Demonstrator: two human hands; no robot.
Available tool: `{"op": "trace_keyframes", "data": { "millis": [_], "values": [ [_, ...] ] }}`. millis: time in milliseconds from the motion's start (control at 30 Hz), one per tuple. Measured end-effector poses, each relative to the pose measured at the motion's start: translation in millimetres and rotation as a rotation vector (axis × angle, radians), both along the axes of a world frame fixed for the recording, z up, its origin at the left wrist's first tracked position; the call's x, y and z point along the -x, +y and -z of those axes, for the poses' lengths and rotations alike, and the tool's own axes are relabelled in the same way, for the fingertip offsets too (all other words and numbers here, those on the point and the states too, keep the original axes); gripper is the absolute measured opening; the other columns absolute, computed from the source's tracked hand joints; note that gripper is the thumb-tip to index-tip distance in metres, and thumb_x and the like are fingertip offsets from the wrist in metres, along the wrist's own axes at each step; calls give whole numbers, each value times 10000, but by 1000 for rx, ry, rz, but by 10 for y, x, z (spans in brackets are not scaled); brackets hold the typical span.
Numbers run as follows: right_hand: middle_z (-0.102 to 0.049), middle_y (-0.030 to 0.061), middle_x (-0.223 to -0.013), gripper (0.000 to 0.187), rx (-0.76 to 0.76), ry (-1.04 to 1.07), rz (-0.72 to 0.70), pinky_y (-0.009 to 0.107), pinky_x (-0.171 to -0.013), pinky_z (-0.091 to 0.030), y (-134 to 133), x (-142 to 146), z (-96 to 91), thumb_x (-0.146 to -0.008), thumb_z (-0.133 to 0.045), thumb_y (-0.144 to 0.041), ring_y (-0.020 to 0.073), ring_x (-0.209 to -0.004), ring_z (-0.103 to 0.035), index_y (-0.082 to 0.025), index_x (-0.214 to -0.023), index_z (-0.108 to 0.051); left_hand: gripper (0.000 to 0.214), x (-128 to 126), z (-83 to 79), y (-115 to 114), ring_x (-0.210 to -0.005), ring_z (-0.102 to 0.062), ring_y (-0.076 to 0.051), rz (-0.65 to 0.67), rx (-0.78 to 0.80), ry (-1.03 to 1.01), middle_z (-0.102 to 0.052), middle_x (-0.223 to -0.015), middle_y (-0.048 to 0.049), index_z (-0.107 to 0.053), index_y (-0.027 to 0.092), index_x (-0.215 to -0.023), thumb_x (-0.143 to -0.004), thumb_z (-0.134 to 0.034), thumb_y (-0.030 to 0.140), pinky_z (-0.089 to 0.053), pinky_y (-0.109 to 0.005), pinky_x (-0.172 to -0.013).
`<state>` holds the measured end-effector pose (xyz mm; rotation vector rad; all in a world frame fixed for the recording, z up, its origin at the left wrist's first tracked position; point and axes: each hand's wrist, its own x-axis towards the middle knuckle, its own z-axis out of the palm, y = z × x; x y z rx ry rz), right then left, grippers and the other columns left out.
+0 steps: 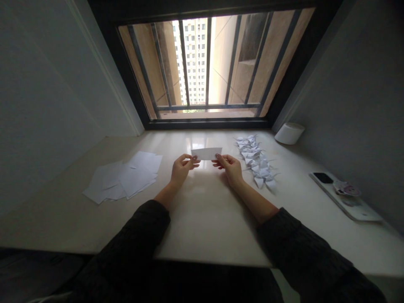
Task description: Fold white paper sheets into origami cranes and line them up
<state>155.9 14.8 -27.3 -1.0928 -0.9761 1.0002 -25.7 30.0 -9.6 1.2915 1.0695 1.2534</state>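
Observation:
A sheet of white paper point(206, 153), seen as a narrow rectangle that looks folded, is held up above the sill between my two hands. My left hand point(184, 167) pinches its left end between thumb and fingers. On the right end, my right hand point(229, 167) grips it the same way. Several folded white paper cranes point(254, 158) stand close together just right of my right hand. To the left of my left hand lies a loose, overlapping pile of white paper sheets point(134, 172).
The pale, glossy window sill point(202, 227) carries everything. At the right, a phone point(345, 197) with a grip on its back lies near the wall. A white tapered object point(289, 133) sits in the back right corner. Behind is a barred window point(206, 67) with a dark frame.

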Motion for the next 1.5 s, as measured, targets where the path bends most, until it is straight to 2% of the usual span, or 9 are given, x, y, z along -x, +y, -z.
{"op": "trace_keyframes", "data": {
  "millis": [133, 267, 333, 467, 533, 700, 833, 1067, 1500],
  "values": [
    [-682, 58, -635, 366, 12, 57, 24, 256, -549, -447, 0, 28, 10, -623, -719, -507, 210, -681, -679, -167, -624, -582, 352, -28, 13, 7, -750, -684, -200, -39, 56, -88, -695, -707, -58, -570, 156, -716, -621, -729, 456, -512, -306, -723],
    [-653, 31, -602, 329, 8, 125, 30, 257, -576, -449, 9, 49, 25, -601, -755, -444, 199, -692, -674, -170, -586, -572, 336, -59, 31, -1, -758, -674, -170, -73, 67, -180, -691, -746, -41, -555, 155, -705, -598, -755, 403, -506, -296, -749],
    [-660, 30, -626, 313, 0, 136, 38, 263, -587, -451, 13, 54, 28, -591, -763, -426, 191, -684, -670, -171, -609, -584, 361, -68, 34, -10, -742, -670, -160, -89, 54, -209, -697, -766, -38, -560, 162, -790, -583, -771, 369, -506, -302, -749],
    [-684, 29, -667, 331, -12, 148, 73, 278, -594, -452, 15, 56, 30, -559, -777, -409, 194, -671, -673, -183, -712, -591, 554, -74, 31, -19, -747, -669, -164, -110, 60, -217, -709, -802, -54, -565, 174, -1043, -564, -790, 335, -508, -320, -759],
    [-688, 29, -665, 350, -10, 146, 79, 281, -593, -454, 16, 53, 35, -552, -779, -405, 198, -667, -673, -188, -738, -577, 578, -73, 37, -14, -752, -670, -168, -108, 84, -207, -711, -822, -70, -588, 160, -1071, -562, -789, 346, -509, -320, -763],
    [-699, 26, -673, 443, -14, 156, 84, 284, -601, -467, 36, 42, 65, -547, -781, -398, 192, -655, -669, -198, -866, -548, 458, -75, 72, -1, -731, -669, -161, -116, 108, -192, -709, -856, -88, -672, 130, -943, -571, -779, 375, -516, -302, -736],
    [-713, 51, -720, 500, -15, 110, 83, 307, -633, -479, 44, 43, 81, -573, -757, -424, 199, -694, -668, -180, -974, -584, 406, -79, 77, -5, -735, -671, -168, -139, 120, -163, -709, -826, -86, -693, 125, -875, -581, -767, 395, -516, -285, -703],
    [-707, 58, -716, 378, -20, 141, 102, 310, -615, -470, 44, 62, 94, -555, -771, -409, 198, -679, -657, -168, -820, -651, 408, -75, 67, -7, -741, -676, -181, -160, 124, -141, -709, -820, -96, -694, 119, -864, -587, -760, 411, -515, -284, -685],
    [-689, 43, -682, 329, -32, 102, 112, 298, -588, -445, 50, 63, 90, -577, -747, -419, 186, -659, -641, -177, -780, -652, 400, -73, 88, 2, -736, -678, -189, -175, 93, -96, -711, -809, -101, -688, 119, -838, -599, -747, 434, -496, -268, -646]
  ]
}}
